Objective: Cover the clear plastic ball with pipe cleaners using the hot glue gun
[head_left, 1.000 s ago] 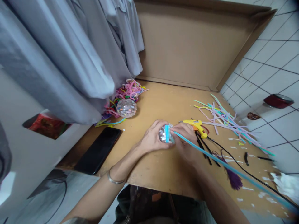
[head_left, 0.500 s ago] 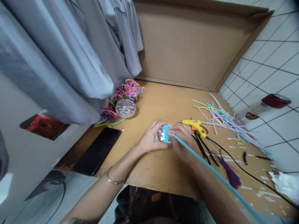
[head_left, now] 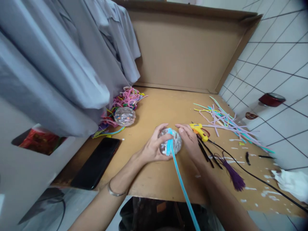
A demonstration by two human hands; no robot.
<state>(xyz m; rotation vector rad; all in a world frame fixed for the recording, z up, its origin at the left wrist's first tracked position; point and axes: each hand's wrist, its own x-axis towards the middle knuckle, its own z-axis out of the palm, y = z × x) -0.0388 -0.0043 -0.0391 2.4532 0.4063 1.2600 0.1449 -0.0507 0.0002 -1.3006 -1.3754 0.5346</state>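
My left hand (head_left: 152, 147) is wrapped round a clear faceted ball (head_left: 177, 143), its thumb pressing on a light blue fuzzy stem (head_left: 181, 176) laid across the top. The stem crosses the ball in side-by-side strands, and its long tail hangs toward me past the table's front edge. On the ball's right side is my right hand (head_left: 191, 142), fingers stretched out and not holding the stem. Whether its fingertips touch the ball I cannot tell. Just beyond that hand lies a yellow glue gun (head_left: 202, 133).
Left on the table are another clear ball (head_left: 125, 116), a heap of coloured fuzzy stems (head_left: 128, 98) and a black phone (head_left: 96, 163). Loose pastel stems (head_left: 226, 120), black strips (head_left: 216, 160), a purple tassel (head_left: 234, 176), white tissue (head_left: 291, 184) and a red-lidded jar (head_left: 271, 100) are on the right.
My right hand has let go of the blue stem and moved to the ball's right side, fingers extended. The stem's tail has swung from the right to hang toward me. More of the ball shows.
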